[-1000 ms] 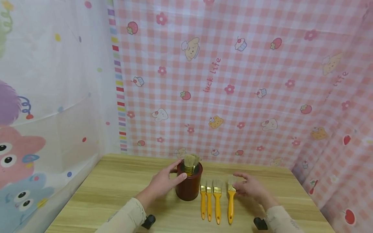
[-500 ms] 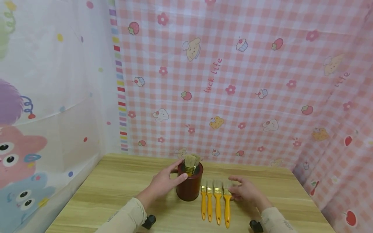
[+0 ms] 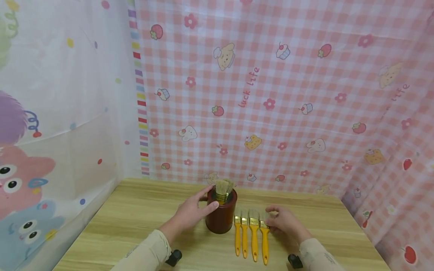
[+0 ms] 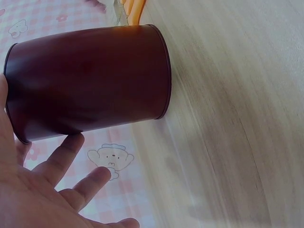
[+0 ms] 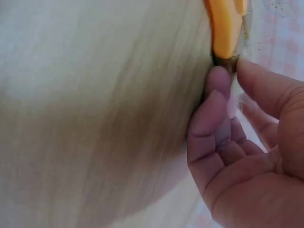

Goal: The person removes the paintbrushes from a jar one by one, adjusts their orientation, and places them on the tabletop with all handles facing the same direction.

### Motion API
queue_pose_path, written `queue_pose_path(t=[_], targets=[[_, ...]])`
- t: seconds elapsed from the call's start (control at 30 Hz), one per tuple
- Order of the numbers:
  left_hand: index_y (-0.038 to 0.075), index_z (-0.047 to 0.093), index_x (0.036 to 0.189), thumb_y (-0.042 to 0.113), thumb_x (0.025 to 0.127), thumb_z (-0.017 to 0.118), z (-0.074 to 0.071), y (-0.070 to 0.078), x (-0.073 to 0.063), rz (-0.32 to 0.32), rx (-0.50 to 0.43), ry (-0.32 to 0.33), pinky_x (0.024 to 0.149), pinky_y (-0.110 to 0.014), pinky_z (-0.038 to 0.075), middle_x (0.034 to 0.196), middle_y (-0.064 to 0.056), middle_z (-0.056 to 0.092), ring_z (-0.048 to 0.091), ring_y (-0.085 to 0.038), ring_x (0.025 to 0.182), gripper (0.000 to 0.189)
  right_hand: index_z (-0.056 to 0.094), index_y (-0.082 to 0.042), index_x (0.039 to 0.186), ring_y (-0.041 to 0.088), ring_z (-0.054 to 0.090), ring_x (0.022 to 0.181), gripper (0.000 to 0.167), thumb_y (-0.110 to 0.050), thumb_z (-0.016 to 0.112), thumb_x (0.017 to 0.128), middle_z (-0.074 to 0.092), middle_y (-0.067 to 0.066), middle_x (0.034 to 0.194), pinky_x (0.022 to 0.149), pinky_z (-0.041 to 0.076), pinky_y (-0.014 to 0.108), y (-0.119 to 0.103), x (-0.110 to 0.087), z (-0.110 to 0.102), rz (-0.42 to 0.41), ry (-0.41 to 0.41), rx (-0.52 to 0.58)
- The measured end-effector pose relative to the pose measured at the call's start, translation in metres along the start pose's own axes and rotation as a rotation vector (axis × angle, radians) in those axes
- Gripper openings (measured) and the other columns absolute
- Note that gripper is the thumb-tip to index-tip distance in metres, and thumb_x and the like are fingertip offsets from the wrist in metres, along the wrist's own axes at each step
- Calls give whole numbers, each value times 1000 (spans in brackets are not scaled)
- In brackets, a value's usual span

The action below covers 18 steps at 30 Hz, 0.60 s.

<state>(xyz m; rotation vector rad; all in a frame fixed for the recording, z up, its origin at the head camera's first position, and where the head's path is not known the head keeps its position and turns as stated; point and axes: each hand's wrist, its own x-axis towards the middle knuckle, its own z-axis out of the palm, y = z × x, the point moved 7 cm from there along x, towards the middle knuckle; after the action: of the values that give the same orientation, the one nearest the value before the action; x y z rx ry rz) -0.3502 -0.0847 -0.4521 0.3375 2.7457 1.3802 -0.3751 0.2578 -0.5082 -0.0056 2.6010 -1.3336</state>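
Observation:
A dark red-brown cylindrical cup stands upright, several paintbrushes in it with bristles up. My left hand holds the cup near its rim, thumb on the near side; in the left wrist view some fingers are spread below the cup's wall. To the right of the cup, several yellow-handled paintbrushes lie in a row, handles toward me. My right hand pinches the rightmost paintbrush near its metal band. In the right wrist view, thumb and fingertips meet there, below the orange-yellow handle.
The wood-grain table reaches back to a pink checked curtain. A white cartoon curtain hangs on the left. Black wrist devices sit under both forearms.
My right hand has moved left with the rightmost paintbrush, which now lies close to its neighbour in the row. The left hand stays on the cup.

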Motion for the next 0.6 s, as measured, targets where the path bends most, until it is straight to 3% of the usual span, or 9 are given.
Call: queue_pose_path(t=[0.27, 0.6], targets=[[51, 35, 164, 69, 100, 63, 0, -2, -2, -4, -4, 4, 110, -74, 45, 157, -10, 60, 59, -47, 140, 72, 62, 5, 143, 18, 72, 82, 49, -6, 77, 98, 71, 16, 102, 73, 62, 34, 3, 3, 1, 0, -27, 2], [59, 32, 161, 70, 99, 62, 3, -3, -1, 4, -27, 3, 110, -76, 43, 158, -10, 59, 54, -49, 145, 69, 63, 3, 143, 18, 69, 80, 50, -7, 79, 97, 70, 13, 98, 72, 59, 33, 6, 3, 0, 23, -8, 9]])
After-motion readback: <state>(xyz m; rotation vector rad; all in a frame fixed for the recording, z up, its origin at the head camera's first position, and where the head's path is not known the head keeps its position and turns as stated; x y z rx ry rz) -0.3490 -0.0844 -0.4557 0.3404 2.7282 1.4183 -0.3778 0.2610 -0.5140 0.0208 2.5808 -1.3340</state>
